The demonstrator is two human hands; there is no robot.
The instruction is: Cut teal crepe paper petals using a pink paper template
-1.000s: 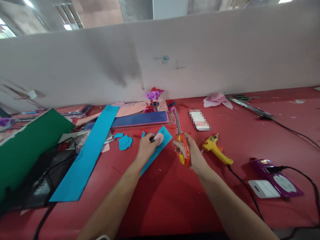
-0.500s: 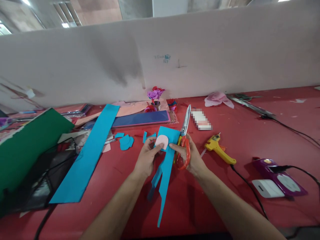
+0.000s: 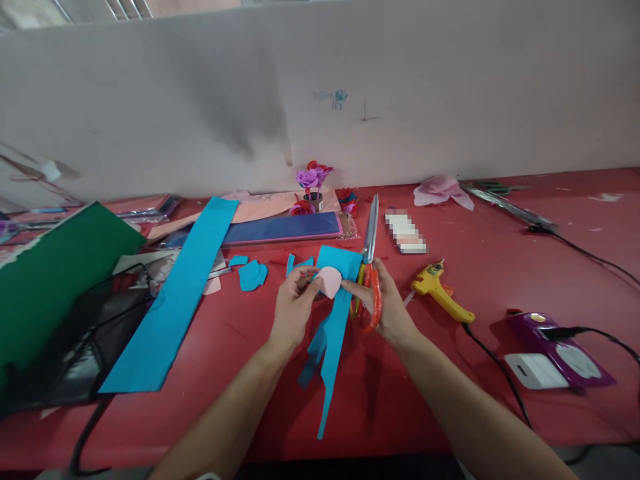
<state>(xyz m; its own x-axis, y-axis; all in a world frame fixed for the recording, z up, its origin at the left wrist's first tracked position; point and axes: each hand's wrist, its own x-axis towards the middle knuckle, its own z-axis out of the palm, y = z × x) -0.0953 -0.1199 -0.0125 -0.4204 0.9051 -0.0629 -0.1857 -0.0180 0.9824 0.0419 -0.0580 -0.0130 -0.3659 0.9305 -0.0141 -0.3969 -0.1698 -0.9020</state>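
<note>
My left hand (image 3: 296, 299) pinches a pale pink petal-shaped piece (image 3: 331, 283) by its left edge. Behind that piece is a ragged blue sheet (image 3: 336, 340), its cut strips hanging down toward me. My right hand (image 3: 387, 301) has its fingers around the orange handles of a pair of scissors (image 3: 371, 263), whose blades point up and away. The right thumb rests on the blue sheet beside the pink piece. Blue cut pieces (image 3: 251, 275) lie on the table left of my left hand.
A long blue strip (image 3: 175, 300) lies at the left, near a green sheet (image 3: 65, 280). At the right are a yellow glue gun (image 3: 440, 291) with a cord and a purple power socket (image 3: 560, 353). A small pot of paper flowers (image 3: 313, 183) stands at the back by the white partition (image 3: 425, 87).
The pink piece has turned, its narrower end now pointing down, and sits slightly further right on the blue sheet. My view has tilted down a little.
</note>
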